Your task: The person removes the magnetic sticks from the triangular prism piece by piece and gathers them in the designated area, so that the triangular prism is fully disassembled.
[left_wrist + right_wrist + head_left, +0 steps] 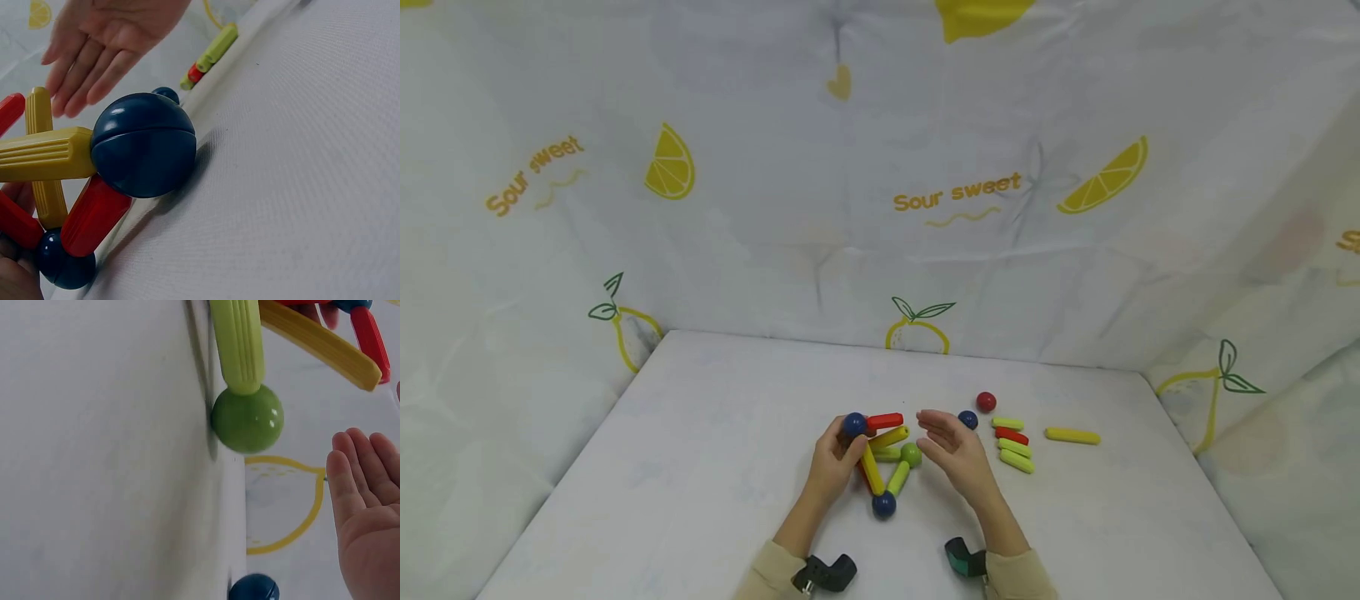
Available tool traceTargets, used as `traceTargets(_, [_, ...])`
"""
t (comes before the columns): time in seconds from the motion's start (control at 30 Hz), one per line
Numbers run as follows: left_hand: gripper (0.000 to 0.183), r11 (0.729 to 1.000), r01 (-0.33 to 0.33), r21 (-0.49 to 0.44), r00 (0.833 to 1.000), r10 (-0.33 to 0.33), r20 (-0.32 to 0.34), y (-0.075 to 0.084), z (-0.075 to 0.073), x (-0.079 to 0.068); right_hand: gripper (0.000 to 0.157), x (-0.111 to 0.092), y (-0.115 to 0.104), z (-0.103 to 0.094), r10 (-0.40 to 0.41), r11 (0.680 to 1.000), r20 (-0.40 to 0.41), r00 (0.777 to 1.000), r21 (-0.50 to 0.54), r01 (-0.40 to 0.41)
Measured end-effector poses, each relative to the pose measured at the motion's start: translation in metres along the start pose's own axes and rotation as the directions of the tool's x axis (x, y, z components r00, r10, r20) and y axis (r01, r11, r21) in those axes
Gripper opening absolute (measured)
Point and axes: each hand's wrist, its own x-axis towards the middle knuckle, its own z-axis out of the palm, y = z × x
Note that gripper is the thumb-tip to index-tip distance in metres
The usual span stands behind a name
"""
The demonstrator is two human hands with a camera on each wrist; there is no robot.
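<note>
My left hand [829, 467] holds a ball-and-rod frame by the corner with a blue ball [854, 424]. A red rod [886, 422] and a yellow rod [891, 437] stick out from that corner, their far ends free. Another yellow rod [872, 472] and a red rod [97, 215] meet a nearer blue ball [144, 145]. Light green rods [898, 478] join at a green ball [248, 419] on the right. My right hand [958, 454] is beside the frame, fingers extended and palm facing it, holding nothing. The left fingertips are partly hidden.
Right of my right hand lie a red ball [987, 402], a blue ball [967, 419] partly behind the fingers, a row of short light green rods [1016, 461] with a red rod [1012, 435], and a longer yellow rod [1072, 436]. A lemon-print cloth [850, 275] hangs behind the white table [700, 467].
</note>
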Motion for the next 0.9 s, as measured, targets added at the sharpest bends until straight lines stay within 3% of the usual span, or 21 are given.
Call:
traceTargets(0.2, [0.028,0.999,0.006,0.034,1.0,-0.006,-0.004,-0.001,-0.001,0.0,0.045,0.018,-0.005,0.016,-0.027,0.997,0.089,0.996,0.081,0.02])
traceTargets(0.5, [0.026,1.0,-0.006,0.01,1.0,0.006,-0.005,-0.003,0.0,0.001,0.037,0.029,-0.009,0.021,-0.01,1.0,0.168,0.986,0.024,0.006])
traceTargets(0.9, [0.023,1.0,-0.027,0.016,1.0,0.026,0.009,-0.004,0.002,0.001,0.032,0.031,-0.004,0.017,-0.058,0.991,0.183,0.981,0.127,0.034])
